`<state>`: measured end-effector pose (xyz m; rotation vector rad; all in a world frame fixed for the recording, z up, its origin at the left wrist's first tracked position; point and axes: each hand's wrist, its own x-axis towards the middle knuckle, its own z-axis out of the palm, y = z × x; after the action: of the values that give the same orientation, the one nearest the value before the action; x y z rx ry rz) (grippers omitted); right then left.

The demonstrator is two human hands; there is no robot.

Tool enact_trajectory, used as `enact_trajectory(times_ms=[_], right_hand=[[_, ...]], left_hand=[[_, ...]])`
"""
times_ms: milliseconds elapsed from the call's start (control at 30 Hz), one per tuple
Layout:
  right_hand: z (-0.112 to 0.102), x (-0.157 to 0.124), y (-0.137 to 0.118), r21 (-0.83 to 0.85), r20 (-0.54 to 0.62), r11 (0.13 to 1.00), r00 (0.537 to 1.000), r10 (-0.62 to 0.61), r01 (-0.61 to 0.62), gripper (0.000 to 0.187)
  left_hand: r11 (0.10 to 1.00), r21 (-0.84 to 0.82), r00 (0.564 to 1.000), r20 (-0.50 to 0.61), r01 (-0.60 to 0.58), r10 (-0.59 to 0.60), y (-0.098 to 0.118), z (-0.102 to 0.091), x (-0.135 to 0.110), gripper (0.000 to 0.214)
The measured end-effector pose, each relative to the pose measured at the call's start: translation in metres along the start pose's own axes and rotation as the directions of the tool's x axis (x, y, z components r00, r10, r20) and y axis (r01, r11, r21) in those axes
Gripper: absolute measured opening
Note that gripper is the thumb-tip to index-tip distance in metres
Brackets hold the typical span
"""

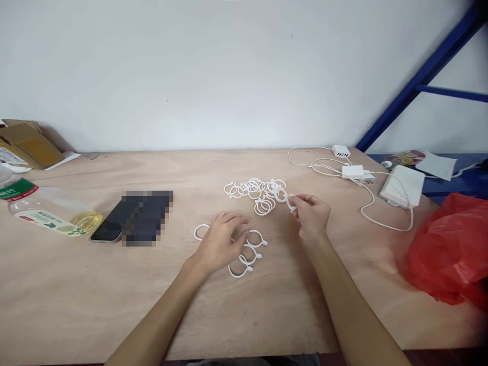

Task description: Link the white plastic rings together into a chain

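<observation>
A heap of white curtain rings (pixel 254 188) with small eyelets lies on the wooden table, several of them overlapping. At the heap's right edge my right hand (pixel 313 213) pinches a white curtain ring (pixel 290 201) between thumb and fingers. Nearer to me, my left hand (pixel 221 239) hovers or rests over a looser group of rings, its fingers bent and its thumb apart from them. One ring (pixel 199 232) sticks out at the left of that hand, partly covered. On its right several more rings (pixel 238 276) lie in a slanting, overlapping row.
To the left are a phone (pixel 107 231), a pixelated dark patch, a plastic bottle (pixel 46 216) on its side and a cardboard box (pixel 28 145). White cables and a charger (pixel 353 172) lie back right. A red plastic bag (pixel 452 254) sits at the right edge.
</observation>
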<state>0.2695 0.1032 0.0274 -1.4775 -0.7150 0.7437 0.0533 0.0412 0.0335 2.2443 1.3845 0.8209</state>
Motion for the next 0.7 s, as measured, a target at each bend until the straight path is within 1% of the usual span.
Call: enact_trajectory(times_ms=[67,100,133,167,200,267,333,367,400,433,533,600,700], right_hand=[[0.001,-0.004,-0.007,0.203,0.043,0.97,0.991,0.125,-0.132,0.022],[0.002,-0.008,-0.01,0.288,0.108,0.937,0.979,0.173,-0.197,0.022],[0.004,-0.013,-0.014,0.358,0.206,0.898,0.96,0.191,-0.256,0.021],[0.007,-0.019,-0.016,0.406,0.316,0.858,0.929,0.19,-0.314,0.02],[0.009,-0.026,-0.018,0.427,0.422,0.825,0.889,0.18,-0.37,0.019],[0.015,-0.042,-0.02,0.39,0.596,0.797,0.786,0.163,-0.461,0.02],[0.02,-0.056,-0.02,0.307,0.703,0.806,0.691,0.166,-0.506,0.02],[0.022,-0.061,-0.019,0.274,0.731,0.816,0.661,0.167,-0.51,0.02],[0.023,-0.065,-0.017,0.254,0.744,0.829,0.649,0.163,-0.499,0.02],[0.024,-0.068,-0.016,0.246,0.742,0.847,0.654,0.148,-0.471,0.019],[0.024,-0.07,-0.013,0.219,0.716,0.927,0.696,0.061,-0.306,0.016],[0.023,-0.071,-0.011,0.193,0.712,0.964,0.702,-0.009,-0.184,0.015],[0.025,-0.073,-0.009,0.174,0.709,0.984,0.697,-0.105,-0.028,0.011]], left_hand=[[1.0,-0.014,1.0,-0.006,0.007,-0.007,0.001,0.0,0.0,0.022],[1.0,-0.026,1.0,-0.016,0.016,-0.016,0.002,0.001,0.0,0.021],[0.999,-0.043,0.999,-0.029,0.029,-0.03,0.003,0.001,0.0,0.021],[0.997,-0.066,0.998,-0.043,0.047,-0.05,0.004,0.001,0.001,0.022],[0.993,-0.097,0.996,-0.057,0.069,-0.075,0.005,0.0,0.001,0.023],[0.978,-0.181,0.99,-0.075,0.106,-0.121,0.008,-0.001,0.002,0.027],[0.953,-0.271,0.983,-0.089,0.134,-0.163,0.011,-0.003,0.003,0.029],[0.939,-0.31,0.976,-0.107,0.147,-0.188,0.011,-0.005,0.004,0.029],[0.925,-0.343,0.966,-0.134,0.164,-0.221,0.011,-0.006,0.004,0.029],[0.91,-0.372,0.952,-0.165,0.183,-0.259,0.01,-0.006,0.005,0.03],[0.854,-0.47,0.907,-0.221,0.223,-0.358,0.007,-0.006,0.005,0.032],[0.813,-0.537,0.899,-0.206,0.225,-0.385,0.005,-0.003,0.006,0.037],[0.756,-0.615,0.899,-0.17,0.223,-0.403,0.005,0.001,0.006,0.043]])
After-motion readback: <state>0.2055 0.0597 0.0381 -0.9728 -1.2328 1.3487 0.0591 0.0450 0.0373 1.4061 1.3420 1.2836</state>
